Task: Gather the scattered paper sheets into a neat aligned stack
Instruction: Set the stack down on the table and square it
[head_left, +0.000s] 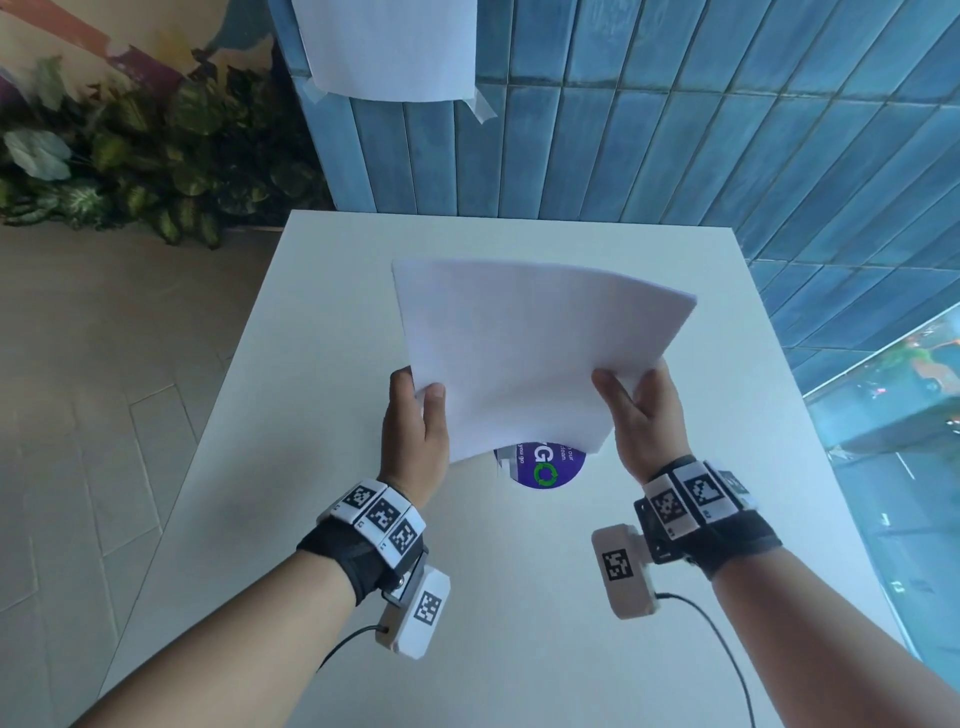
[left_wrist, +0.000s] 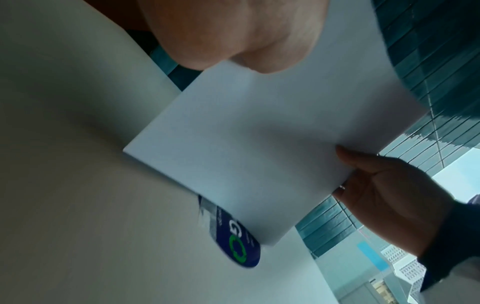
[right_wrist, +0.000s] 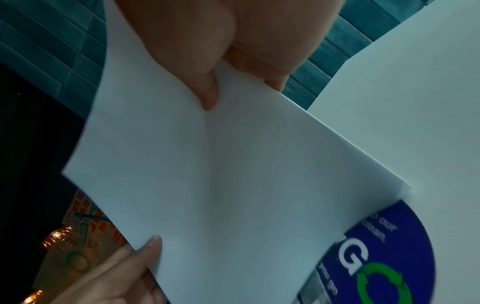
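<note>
A bundle of white paper sheets (head_left: 524, 353) stands tilted above the white table (head_left: 311, 519), its lower edge near the tabletop. My left hand (head_left: 415, 421) grips the bundle's left edge, thumb on the near face. My right hand (head_left: 644, 410) grips the right edge, thumb on the front. In the left wrist view the paper sheets (left_wrist: 259, 144) fill the middle, with my right hand (left_wrist: 384, 189) on their far side. In the right wrist view my right thumb (right_wrist: 207, 94) presses the paper sheets (right_wrist: 221, 185), and my left hand (right_wrist: 135, 265) pinches the lower left edge.
A round blue sticker (head_left: 543, 467) with a green arrow ring lies on the table just under the sheets. Another white sheet (head_left: 389, 47) is taped to the blue tiled wall (head_left: 675, 130). Leafy plants (head_left: 130, 156) stand at the far left, over tiled floor (head_left: 78, 389).
</note>
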